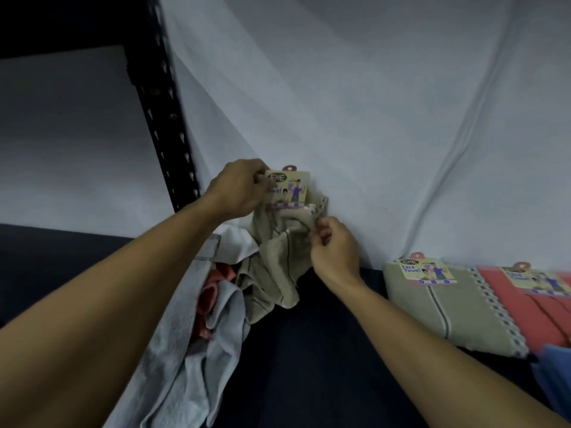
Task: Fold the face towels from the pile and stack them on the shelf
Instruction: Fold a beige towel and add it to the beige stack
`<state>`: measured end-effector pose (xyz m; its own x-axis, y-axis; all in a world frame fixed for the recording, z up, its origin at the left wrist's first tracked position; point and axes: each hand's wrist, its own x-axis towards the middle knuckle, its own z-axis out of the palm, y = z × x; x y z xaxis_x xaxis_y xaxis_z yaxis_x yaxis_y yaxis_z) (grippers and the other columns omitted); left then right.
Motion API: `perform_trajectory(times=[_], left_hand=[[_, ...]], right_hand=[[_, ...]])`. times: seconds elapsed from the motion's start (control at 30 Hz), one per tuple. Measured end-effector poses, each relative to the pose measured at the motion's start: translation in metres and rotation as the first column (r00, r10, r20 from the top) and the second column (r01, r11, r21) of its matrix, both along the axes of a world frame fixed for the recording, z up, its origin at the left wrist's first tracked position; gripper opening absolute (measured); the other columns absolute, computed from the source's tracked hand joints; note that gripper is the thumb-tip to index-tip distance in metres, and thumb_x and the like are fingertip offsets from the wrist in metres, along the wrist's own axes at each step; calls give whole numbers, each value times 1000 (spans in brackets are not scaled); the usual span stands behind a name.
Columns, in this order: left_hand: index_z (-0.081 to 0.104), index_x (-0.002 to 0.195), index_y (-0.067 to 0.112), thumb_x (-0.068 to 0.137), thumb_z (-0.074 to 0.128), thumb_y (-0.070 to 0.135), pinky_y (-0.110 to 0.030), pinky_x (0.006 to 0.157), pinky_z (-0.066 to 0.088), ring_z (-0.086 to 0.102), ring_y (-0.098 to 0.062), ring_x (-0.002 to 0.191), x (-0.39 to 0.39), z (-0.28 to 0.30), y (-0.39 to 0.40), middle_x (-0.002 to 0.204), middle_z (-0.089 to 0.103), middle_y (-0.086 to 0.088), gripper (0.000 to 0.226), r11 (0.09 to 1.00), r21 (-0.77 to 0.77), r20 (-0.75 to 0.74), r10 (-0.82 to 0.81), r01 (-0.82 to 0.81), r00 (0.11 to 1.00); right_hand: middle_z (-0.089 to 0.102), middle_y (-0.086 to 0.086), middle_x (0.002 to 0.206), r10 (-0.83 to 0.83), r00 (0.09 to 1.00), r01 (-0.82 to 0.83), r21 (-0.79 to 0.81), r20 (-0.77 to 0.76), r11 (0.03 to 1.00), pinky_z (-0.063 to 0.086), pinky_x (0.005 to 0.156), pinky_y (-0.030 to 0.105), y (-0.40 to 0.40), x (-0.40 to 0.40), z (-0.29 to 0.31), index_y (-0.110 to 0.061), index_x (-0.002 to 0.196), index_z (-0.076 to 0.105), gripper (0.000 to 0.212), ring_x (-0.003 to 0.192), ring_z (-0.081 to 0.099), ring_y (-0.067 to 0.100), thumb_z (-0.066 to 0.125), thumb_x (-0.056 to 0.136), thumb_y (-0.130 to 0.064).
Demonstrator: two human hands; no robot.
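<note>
Left hand: the left hand is raised before the white sheet, fingers curled, pinching the left edge of the label on the beige towel.
Right hand: the right hand is lower and to the right, thumb and fingers pinching the towel's upper right edge.
Beige towel: unfolded and crumpled, it hangs from both hands, its lower part draping onto the pile.
Pile: loose grey, white and red cloths lie at left on the dark surface.
Folded towels: a folded beige one lies flat at right, a red one just beside it, both labelled.
Shelf post: a black post stands upper left.
</note>
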<state>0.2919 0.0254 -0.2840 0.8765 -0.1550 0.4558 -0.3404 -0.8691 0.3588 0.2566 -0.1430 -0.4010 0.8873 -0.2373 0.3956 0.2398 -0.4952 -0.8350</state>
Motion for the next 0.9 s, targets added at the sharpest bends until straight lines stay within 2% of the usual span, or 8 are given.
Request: perform_trajectory(times=[0.1,0.23,0.37,0.47,0.53,0.63,0.77,0.9], left_hand=[[64,97,14,98,58,25,-15,56,38,54,-13,70,-14,23,0,81,61,3,13,982,-185,58,-32,43,998],[65,99,12,98,58,27,-31,61,45,58,-18,74,-39,48,-3,86,68,-6,17,919,-381,103,-71,105,992],[68,98,16,97,62,30,-30,66,56,67,-12,77,-69,71,-14,88,72,0,15,867,-477,98,-107,141,989],[70,88,13,94,67,29,-22,58,56,67,-5,65,-90,81,-28,79,73,3,17,818,-565,42,-102,108,994],[67,81,7,91,70,27,-25,57,57,68,-10,65,-103,87,-38,76,73,-1,23,775,-629,-12,-80,55,997],[64,79,4,87,71,20,-31,58,61,69,-19,61,-124,94,-53,75,73,-9,19,697,-716,-110,-73,-28,991],[68,84,0,86,72,24,-28,56,60,73,-23,60,-151,99,-62,70,74,-10,24,649,-748,-260,-94,-139,961],[68,89,-1,88,68,20,-36,70,63,74,-25,63,-173,103,-67,69,74,-12,21,711,-685,-340,-122,-157,933]], right_hand=[[51,-3,94,38,999,-37,-77,3,996,48,72,30,-12,-13,11,-22,85,57,10,83,55,15,60,87,-12],[58,1,96,13,999,-20,-139,-46,990,44,75,30,-37,-29,34,-13,84,62,13,89,56,20,52,84,-4],[58,1,116,-155,981,137,154,113,979,41,83,22,-52,-51,92,-16,114,62,29,94,55,10,48,92,-5],[56,1,111,-206,911,172,124,357,977,48,82,30,-44,-79,131,-19,106,62,17,89,55,10,53,93,-12],[59,-3,104,-121,875,151,-27,469,988,50,79,34,-33,-100,146,-20,99,66,12,92,58,15,57,91,-17],[59,-5,110,20,944,65,-243,330,968,49,82,33,-18,-125,156,-23,110,67,26,101,58,17,60,90,-39],[52,-9,110,102,991,-69,-312,91,948,46,83,32,-13,-154,153,-29,122,59,58,104,53,13,60,79,-67],[60,-6,100,19,994,23,-378,106,926,50,74,34,-13,-168,147,-22,107,63,35,93,59,20,60,85,-48]])
